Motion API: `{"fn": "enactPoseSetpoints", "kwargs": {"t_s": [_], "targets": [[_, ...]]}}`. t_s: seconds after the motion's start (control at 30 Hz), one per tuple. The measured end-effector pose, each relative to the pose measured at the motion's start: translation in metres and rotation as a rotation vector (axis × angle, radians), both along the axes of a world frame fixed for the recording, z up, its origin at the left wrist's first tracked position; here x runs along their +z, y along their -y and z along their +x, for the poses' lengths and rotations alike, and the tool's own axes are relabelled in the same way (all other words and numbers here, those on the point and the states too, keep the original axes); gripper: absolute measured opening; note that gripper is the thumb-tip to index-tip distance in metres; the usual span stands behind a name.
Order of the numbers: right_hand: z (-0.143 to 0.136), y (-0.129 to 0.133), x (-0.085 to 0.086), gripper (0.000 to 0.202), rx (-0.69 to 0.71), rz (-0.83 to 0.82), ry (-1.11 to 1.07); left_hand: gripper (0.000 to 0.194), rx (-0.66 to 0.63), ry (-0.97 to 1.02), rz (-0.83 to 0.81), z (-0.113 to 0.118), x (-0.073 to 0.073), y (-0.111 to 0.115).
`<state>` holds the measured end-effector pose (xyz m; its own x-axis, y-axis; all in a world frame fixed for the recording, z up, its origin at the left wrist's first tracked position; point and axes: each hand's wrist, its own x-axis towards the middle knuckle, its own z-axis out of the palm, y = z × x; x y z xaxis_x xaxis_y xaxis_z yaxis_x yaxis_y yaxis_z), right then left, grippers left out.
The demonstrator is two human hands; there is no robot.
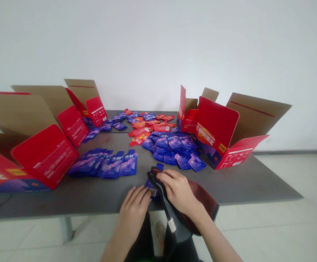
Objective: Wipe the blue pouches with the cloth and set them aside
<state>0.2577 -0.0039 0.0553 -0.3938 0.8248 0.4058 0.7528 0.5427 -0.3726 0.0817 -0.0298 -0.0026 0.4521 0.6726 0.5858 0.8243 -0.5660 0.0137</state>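
In front of me, near the table's front edge, a blue-purple pouch (152, 189) lies partly covered. The fingertips of my left hand (134, 206) rest on its left side, fingers stretched out over the tabletop. My right hand (178, 187) is closed on a dark cloth (166, 198) with a reddish-brown side and a small white label. The cloth lies over the pouch's right part and hangs past the table edge. To the left, a fanned row of blue pouches (114, 165) lies flat. A heap of similar pouches (174, 145) spreads behind my right hand.
Open red cartons with raised flaps stand along the left (45, 154) and the right (218, 133) of the grey table (245, 182). Orange-red pouches (147, 129) and more blue ones lie scattered towards the back. A white wall (147, 54) rises behind.
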Motion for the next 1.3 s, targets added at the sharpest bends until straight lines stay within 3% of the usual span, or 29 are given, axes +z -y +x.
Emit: {"fn": "enactPoseSetpoints", "kwargs": {"t_s": [0.17,0.3,0.4,0.57,0.67,0.73,0.93,1.1,1.17,1.3], "targets": [[-0.021,-0.014,-0.006,0.021,0.102,-0.039,0.412,0.034,-0.133,-0.040,0.034,-0.004,-0.004,-0.007],[-0.029,-0.046,-0.011,0.027,0.042,-0.038,0.520,0.035,-0.138,-0.059,0.078,0.000,0.000,-0.008],[-0.030,-0.062,-0.004,0.030,-0.021,-0.040,0.543,0.032,-0.089,-0.073,0.003,0.003,0.006,-0.007],[-0.026,-0.032,0.014,0.027,-0.021,0.030,0.486,0.029,-0.003,-0.149,-0.091,0.009,0.009,-0.003],[-0.024,-0.009,0.012,0.022,0.081,0.035,0.464,0.028,-0.018,-0.179,-0.083,0.010,0.008,-0.003],[-0.023,-0.007,0.005,0.020,0.125,-0.011,0.491,0.028,-0.041,-0.182,-0.073,0.009,0.007,-0.003],[-0.025,-0.051,-0.012,0.027,0.110,-0.036,0.528,0.030,-0.123,-0.187,-0.015,0.006,0.006,-0.006],[-0.030,-0.082,-0.007,0.031,-0.001,-0.047,0.546,0.030,-0.107,-0.176,-0.093,0.006,0.008,-0.006],[-0.030,-0.076,0.000,0.031,-0.027,-0.038,0.538,0.031,-0.085,-0.163,-0.147,0.006,0.008,-0.006],[-0.026,-0.037,0.011,0.027,-0.002,0.047,0.471,0.030,-0.065,-0.144,-0.154,0.008,0.007,-0.005]]}}
